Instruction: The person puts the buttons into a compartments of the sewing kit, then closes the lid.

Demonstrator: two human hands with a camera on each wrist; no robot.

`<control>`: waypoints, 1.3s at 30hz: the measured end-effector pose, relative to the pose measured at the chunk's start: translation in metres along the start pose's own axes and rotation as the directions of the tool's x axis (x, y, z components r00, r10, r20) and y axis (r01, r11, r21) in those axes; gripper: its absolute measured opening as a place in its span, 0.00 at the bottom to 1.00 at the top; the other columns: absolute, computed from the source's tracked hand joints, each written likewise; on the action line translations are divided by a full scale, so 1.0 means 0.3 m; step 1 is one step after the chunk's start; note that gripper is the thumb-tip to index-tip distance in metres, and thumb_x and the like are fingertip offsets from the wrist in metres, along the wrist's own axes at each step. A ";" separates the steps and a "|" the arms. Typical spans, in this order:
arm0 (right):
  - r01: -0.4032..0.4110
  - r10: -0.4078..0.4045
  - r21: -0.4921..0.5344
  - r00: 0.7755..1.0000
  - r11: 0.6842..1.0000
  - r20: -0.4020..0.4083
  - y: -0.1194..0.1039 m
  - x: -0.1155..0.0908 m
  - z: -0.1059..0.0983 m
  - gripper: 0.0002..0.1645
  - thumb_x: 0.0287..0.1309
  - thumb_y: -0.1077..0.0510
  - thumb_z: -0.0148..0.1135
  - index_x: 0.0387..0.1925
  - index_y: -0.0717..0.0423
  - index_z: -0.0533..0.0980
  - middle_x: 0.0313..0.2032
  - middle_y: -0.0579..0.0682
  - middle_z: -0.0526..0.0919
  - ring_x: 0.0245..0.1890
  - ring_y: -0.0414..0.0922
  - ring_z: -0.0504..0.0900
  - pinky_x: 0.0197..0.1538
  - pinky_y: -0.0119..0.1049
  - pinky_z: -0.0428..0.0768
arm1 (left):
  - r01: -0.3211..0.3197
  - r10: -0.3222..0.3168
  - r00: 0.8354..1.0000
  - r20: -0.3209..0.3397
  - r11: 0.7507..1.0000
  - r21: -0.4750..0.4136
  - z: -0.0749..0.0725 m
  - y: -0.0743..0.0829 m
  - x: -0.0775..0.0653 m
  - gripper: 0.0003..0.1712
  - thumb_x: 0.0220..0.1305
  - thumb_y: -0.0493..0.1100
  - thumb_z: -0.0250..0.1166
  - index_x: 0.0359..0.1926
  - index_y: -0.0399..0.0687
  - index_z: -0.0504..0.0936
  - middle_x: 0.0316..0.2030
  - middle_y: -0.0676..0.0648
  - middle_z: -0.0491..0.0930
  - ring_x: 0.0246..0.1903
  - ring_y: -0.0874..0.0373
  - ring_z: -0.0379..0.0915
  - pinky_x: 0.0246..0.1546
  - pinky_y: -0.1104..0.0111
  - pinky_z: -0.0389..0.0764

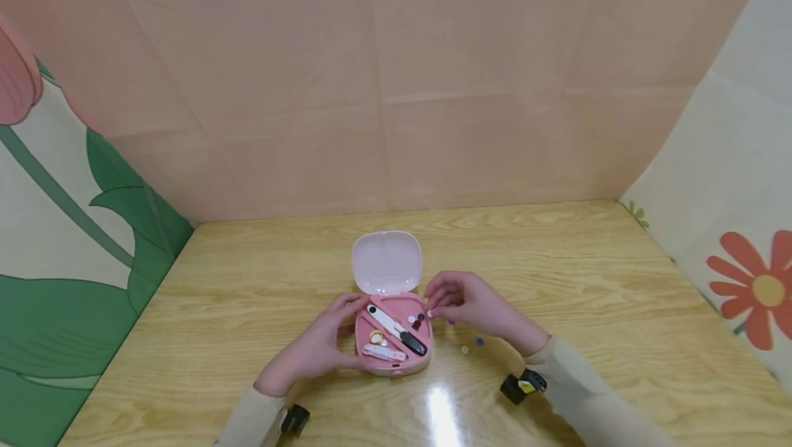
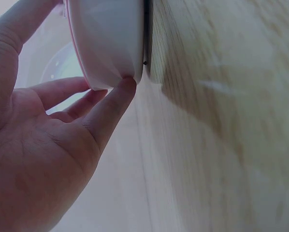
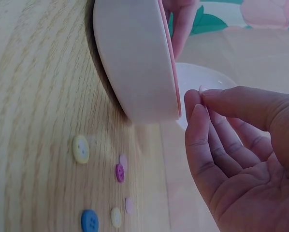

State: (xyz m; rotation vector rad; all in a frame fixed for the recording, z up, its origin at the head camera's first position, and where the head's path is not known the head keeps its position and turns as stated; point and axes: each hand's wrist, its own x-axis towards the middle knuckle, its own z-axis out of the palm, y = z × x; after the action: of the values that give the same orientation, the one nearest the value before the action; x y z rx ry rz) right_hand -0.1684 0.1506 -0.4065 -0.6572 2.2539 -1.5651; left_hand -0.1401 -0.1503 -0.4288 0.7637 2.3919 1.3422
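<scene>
A pink-and-white sewing box (image 1: 396, 366) stands on the table with its lid (image 1: 386, 265) raised. My left hand (image 1: 318, 347) grips the box's left side, thumb toward the front and fingers toward the back. At the right rim, my right hand (image 1: 470, 302) pinches a small pale pink button (image 1: 431, 313) between thumb and fingertips. Inside the box a long white-and-black tool (image 1: 396, 329) lies slantwise. Left of it are a gold ring-like piece (image 1: 376, 338) and a white clip-like piece (image 1: 385, 353). A few small buttons (image 1: 412, 320) and a dark red piece sit in the right compartment.
Loose buttons lie on the wooden table right of the box: a blue one (image 3: 90, 221), a larger cream one (image 3: 80, 149), a magenta one (image 3: 119, 173) and several pale ones. A pinkish cloth (image 1: 383, 89) hangs behind the table, with flower-patterned cloth at both sides.
</scene>
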 end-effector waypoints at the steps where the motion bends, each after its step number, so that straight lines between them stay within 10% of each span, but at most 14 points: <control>1: 0.001 -0.001 0.002 1.000 1.000 -0.001 0.001 0.001 0.002 0.13 0.55 0.70 0.65 0.42 0.65 0.76 0.35 0.54 0.82 0.35 0.61 0.80 0.28 0.45 0.83 | 0.002 -0.002 1.000 0.000 1.000 -0.003 0.000 0.001 0.000 0.58 0.40 0.55 0.79 0.71 0.50 0.60 0.64 0.56 0.60 0.63 0.58 0.61 0.60 0.69 0.69; 39: 0.014 -0.013 -0.052 1.000 0.999 0.005 -0.007 0.010 0.036 0.13 0.53 0.71 0.65 0.41 0.61 0.77 0.35 0.53 0.82 0.37 0.49 0.81 0.40 0.36 0.83 | -0.013 0.013 1.000 -0.001 1.000 -0.004 0.003 0.010 -0.002 0.58 0.41 0.53 0.79 0.72 0.49 0.59 0.64 0.54 0.59 0.64 0.57 0.58 0.60 0.67 0.70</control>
State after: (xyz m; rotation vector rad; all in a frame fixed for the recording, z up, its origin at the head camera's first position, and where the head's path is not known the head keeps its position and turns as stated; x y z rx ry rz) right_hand -0.1651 0.1399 -0.4082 -0.6904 2.2984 -1.5141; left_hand -0.1382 -0.1487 -0.4267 0.7794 2.3885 1.3524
